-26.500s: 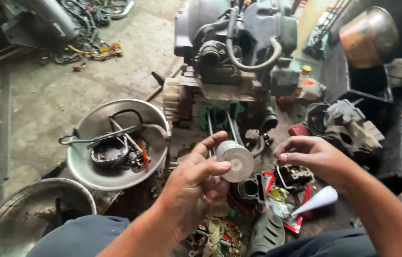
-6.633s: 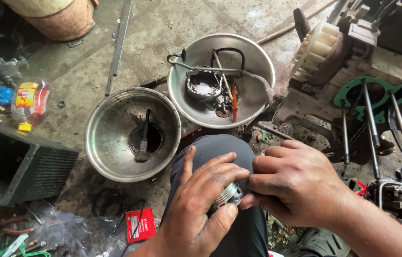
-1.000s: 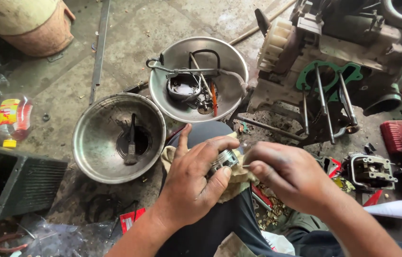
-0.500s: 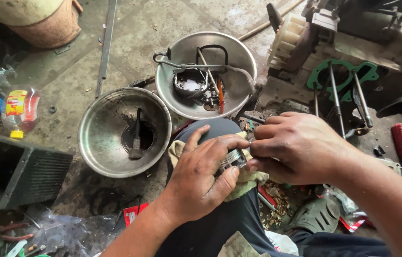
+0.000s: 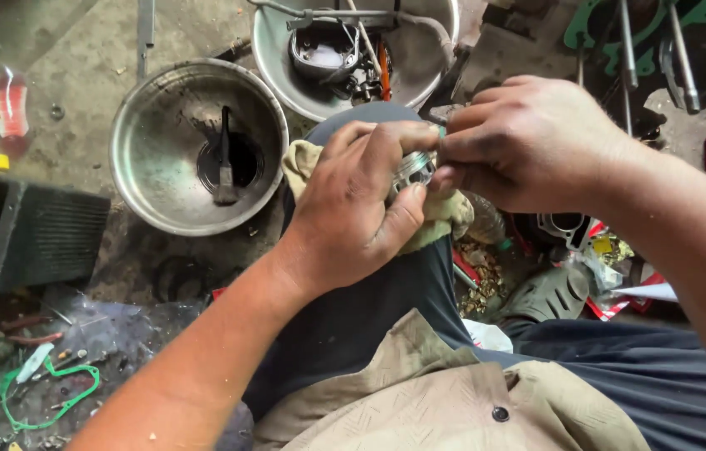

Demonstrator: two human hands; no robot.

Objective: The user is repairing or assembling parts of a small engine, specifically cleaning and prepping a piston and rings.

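Gripping 1 metal piston (image 5: 414,169) over a rag (image 5: 445,213) — left hand (image 5: 353,209), right hand (image 5: 528,142) — bowls crowd close.

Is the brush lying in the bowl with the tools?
No, the brush lies by itself in the nearer bowl, while the tools sit in the other bowl.

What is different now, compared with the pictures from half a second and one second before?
The camera came closer and tipped down, so both bowls slid toward the top of the picture. The left hand still grips the round metal part on the yellowish cloth over the knee, and the right hand still pinches it from the right. Nothing was released. The brush still lies in the near bowl.
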